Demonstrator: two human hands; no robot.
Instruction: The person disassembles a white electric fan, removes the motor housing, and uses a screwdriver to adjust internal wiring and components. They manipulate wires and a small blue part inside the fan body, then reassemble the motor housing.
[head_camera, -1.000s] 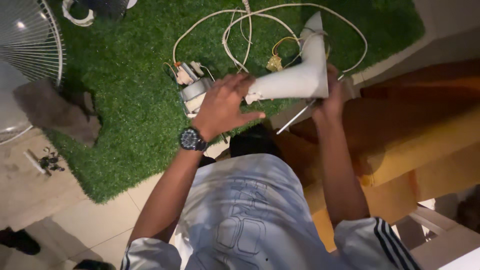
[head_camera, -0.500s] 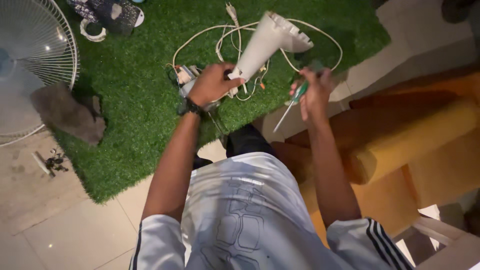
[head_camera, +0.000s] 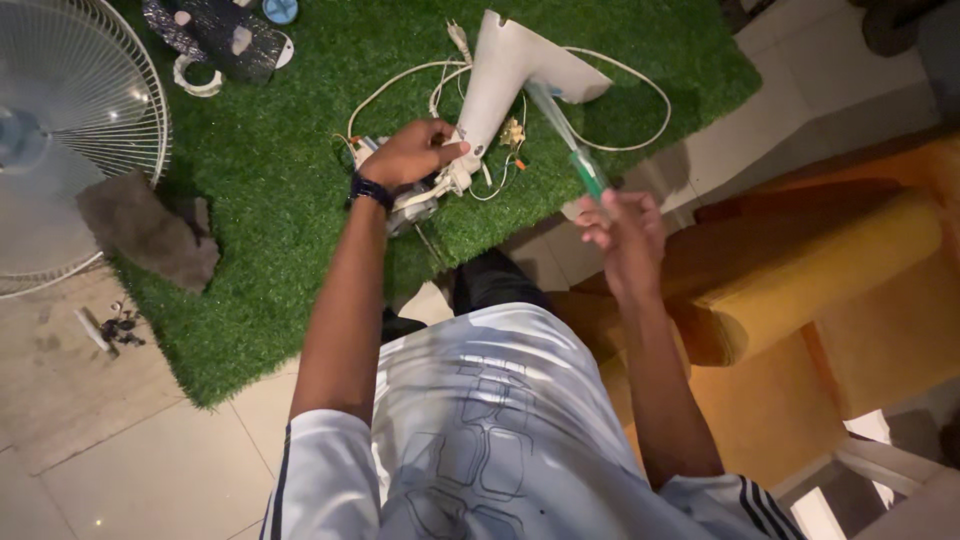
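My left hand (head_camera: 412, 153), with a dark watch at the wrist, grips the narrow end of a white cone-shaped plastic fan housing (head_camera: 510, 70) held above the green turf mat (head_camera: 290, 200). A small motor part with loose wires (head_camera: 420, 200) hangs just below that hand. My right hand (head_camera: 622, 235) holds a screwdriver with a green handle (head_camera: 588, 175); its shaft points up toward the open wide end of the housing. A white power cord (head_camera: 640, 110) loops on the turf behind the housing.
A fan guard with blades (head_camera: 60, 130) lies at the left on the tiled floor. A brown rag (head_camera: 150, 230) sits at the turf's edge, small screws and parts (head_camera: 118, 328) beside it. A dark patterned piece (head_camera: 215, 35) lies at the top. An orange cushioned seat (head_camera: 830, 270) is at the right.
The housing has turned from lying sideways to standing with its wide end away from me. My right hand has let go of it and now raises the screwdriver toward it.
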